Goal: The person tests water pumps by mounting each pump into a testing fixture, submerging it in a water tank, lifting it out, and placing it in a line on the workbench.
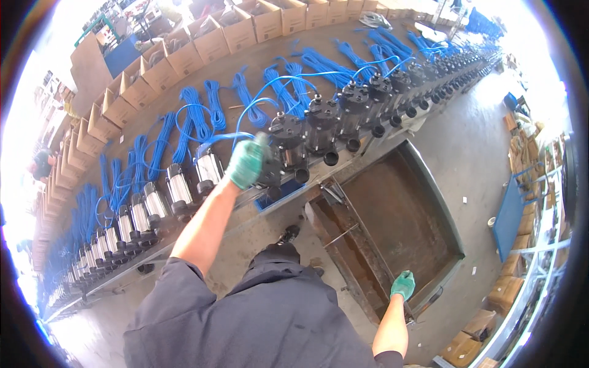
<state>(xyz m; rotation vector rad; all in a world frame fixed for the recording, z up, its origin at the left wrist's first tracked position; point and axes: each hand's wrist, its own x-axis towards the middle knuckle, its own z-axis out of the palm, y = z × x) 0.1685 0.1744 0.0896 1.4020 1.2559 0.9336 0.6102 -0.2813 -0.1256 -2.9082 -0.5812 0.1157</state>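
My left hand (246, 164), in a green glove, reaches to the row on the bench. Its fingers, slightly blurred, are closed at the top of a black submersible pump (269, 175), and they partly hide it. A blue cable loops up beside this hand. Just right of it stand more upright black pumps (323, 119) with round side outlets. To its left, silver-bodied pumps (209, 167) lie tilted in a row. My right hand (403, 284), also green-gloved, is held low over the near side of a rusty metal tank (399, 214), its fingers curled in with nothing visible in them.
Coiled blue cables (195, 113) lie along the bench behind the pumps. Open cardboard boxes (184, 54) line the bench's far edge. A blue bin (283, 193) sits below the bench edge. At the right, a blue panel (508, 218) leans by stacked cartons (506, 291).
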